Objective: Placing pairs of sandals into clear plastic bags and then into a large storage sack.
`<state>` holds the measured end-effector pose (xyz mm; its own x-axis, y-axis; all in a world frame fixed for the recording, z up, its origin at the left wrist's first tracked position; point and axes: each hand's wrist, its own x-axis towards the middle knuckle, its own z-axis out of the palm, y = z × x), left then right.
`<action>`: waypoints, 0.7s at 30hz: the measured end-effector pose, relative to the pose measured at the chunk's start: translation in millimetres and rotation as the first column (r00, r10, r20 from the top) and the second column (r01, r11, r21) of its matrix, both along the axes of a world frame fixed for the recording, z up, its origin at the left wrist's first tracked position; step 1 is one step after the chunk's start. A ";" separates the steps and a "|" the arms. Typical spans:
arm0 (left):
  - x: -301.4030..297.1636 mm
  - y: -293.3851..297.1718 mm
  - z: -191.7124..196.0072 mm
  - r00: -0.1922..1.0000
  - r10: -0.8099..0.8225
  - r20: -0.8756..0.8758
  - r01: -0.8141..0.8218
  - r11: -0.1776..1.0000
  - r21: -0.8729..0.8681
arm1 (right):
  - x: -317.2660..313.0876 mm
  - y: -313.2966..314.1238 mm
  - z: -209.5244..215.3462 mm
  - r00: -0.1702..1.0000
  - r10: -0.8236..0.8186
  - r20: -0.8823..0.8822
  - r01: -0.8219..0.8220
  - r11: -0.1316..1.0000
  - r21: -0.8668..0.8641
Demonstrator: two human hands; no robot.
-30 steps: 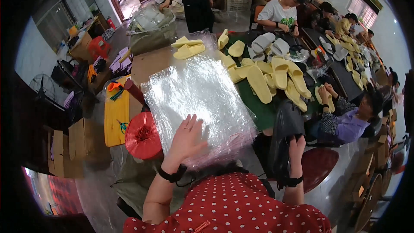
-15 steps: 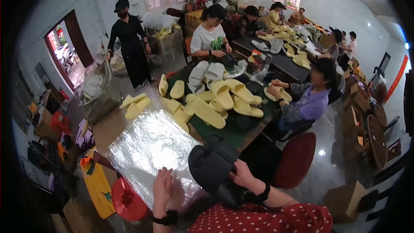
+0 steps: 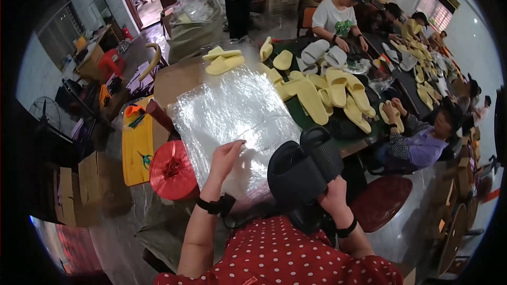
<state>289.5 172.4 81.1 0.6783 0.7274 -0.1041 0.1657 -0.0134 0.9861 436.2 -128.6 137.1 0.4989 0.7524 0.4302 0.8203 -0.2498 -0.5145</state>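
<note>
A stack of shiny clear plastic bags [image 3: 232, 100] lies flat on the table in front of me. My left hand [image 3: 226, 159] is over its near part, thumb and fingertips pinched together on what looks like the top bag's edge. In my right hand [image 3: 334, 194] is a pair of black slippers [image 3: 296, 171], gripped by the near side and held just right of the stack. The slippers overlap each other, wide straps showing.
Yellow slippers [image 3: 311, 100] and grey slippers [image 3: 315, 51] are heaped beyond the bags. A red roll of plastic twine [image 3: 171, 171] and a yellow board with scissors [image 3: 136, 150] are at left. Co-workers sit along the table; a red chair [image 3: 383, 203] stands at right.
My view has swung left and down. The left hand has gone from resting with fingers extended on the bags to a pinch at them. The right hand still holds the black slippers.
</note>
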 end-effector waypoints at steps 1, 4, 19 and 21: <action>-0.8 -1.4 -1.6 1.000 -0.023 0.004 0.023 1.000 -0.005 | -2.3 1.8 2.4 1.000 0.003 0.002 -0.003 1.000 -0.004; -0.2 0.6 -1.5 0.996 -0.084 -0.025 0.084 0.996 0.004 | -7.1 8.5 3.2 1.000 0.005 0.010 -0.006 0.999 0.040; -3.2 1.9 30.3 0.953 -0.302 0.022 0.282 0.857 -0.431 | -1.0 67.4 -31.9 0.989 0.139 0.056 -0.104 0.904 -0.414; -2.6 -4.2 35.8 0.925 -0.374 0.066 0.378 0.887 -0.266 | -4.4 66.0 -27.1 0.988 0.127 0.091 -0.075 0.896 -0.437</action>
<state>286.9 168.2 116.9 0.8979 0.3632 -0.2486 0.1884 0.1933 0.9629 431.8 -62.6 109.9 0.3774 0.9204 0.1020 0.8995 -0.3382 -0.2765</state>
